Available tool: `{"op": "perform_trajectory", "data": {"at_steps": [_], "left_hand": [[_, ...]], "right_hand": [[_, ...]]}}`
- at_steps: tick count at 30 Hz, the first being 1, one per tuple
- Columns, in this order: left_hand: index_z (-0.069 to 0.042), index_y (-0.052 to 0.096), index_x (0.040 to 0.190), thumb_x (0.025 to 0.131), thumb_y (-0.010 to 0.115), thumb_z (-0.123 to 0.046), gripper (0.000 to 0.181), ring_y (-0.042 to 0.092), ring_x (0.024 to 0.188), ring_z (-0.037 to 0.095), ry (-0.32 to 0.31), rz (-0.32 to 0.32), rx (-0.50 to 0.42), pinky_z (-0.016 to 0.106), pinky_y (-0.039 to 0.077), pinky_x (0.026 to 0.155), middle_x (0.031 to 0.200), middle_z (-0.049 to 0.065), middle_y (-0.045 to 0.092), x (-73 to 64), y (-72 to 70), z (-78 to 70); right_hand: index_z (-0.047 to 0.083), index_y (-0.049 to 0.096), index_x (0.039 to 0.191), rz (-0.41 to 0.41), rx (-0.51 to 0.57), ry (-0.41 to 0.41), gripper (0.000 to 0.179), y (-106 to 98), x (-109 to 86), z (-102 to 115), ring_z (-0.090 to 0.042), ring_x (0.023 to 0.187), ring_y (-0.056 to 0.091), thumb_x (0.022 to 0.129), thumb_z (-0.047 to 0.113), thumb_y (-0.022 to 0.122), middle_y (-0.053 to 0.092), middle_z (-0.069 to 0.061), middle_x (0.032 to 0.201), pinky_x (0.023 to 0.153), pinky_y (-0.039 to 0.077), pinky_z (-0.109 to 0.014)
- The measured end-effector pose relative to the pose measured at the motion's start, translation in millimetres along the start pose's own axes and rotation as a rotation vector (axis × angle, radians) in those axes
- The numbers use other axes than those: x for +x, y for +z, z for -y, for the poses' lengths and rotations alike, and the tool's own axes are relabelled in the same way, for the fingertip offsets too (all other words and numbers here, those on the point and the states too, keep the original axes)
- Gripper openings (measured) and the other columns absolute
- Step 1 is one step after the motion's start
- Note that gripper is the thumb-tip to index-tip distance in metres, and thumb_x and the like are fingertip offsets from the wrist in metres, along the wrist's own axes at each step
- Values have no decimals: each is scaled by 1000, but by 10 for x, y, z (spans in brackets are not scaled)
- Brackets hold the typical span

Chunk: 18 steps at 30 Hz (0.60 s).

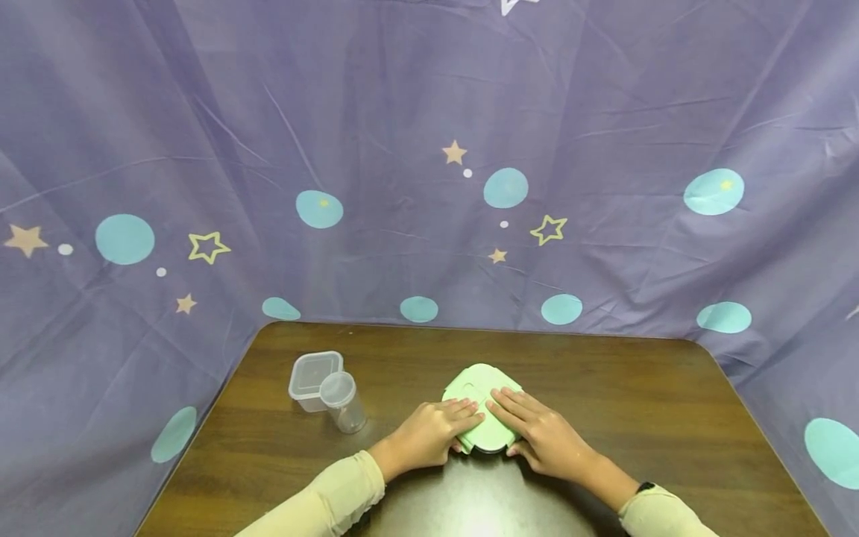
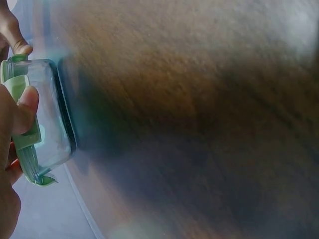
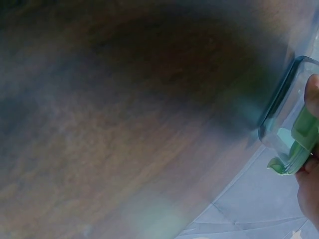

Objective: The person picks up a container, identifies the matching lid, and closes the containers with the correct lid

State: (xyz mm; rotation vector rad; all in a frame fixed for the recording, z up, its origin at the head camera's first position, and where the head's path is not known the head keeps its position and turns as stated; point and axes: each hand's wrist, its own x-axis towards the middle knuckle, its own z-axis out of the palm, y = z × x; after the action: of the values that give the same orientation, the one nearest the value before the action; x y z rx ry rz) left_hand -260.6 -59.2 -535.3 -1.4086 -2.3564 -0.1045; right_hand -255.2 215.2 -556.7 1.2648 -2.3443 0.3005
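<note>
A clear food container (image 2: pixel 52 117) with a light green snap-lock lid (image 1: pixel 478 378) sits on the table in front of me. On its left side my left hand (image 1: pixel 427 435) grips it, fingers across the lid's top and thumb against a side clip (image 2: pixel 32 138). From the right, my right hand (image 1: pixel 552 441) holds it likewise, with its thumb (image 3: pixel 312 94) low by the green side clip (image 3: pixel 304 130). Both wrist views show the clear wall under the lid. A corner clip sticks outward in each of them.
At the left of the brown wooden table (image 1: pixel 604 388) stands a square translucent tub (image 1: pixel 312 373) with a lid. A round clear jar (image 1: pixel 345 409) with a whitish lid stands just in front of it. A purple patterned curtain (image 1: pixel 403 261) surrounds the table's back and sides.
</note>
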Motion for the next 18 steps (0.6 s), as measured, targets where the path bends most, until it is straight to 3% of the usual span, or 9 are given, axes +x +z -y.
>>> {"op": "perform_trajectory", "data": {"at_steps": [18], "left_hand": [[-14,71,128,73,90,-18,58,71,117,19,-6,-68,48,30,55,101,126,6,73,-26,53,-45]], "right_hand": [[3,53,147,4,6,8,87,8,-10,14,-36,135,56,73,36,85,53,-17,151,107,49,-50]]}}
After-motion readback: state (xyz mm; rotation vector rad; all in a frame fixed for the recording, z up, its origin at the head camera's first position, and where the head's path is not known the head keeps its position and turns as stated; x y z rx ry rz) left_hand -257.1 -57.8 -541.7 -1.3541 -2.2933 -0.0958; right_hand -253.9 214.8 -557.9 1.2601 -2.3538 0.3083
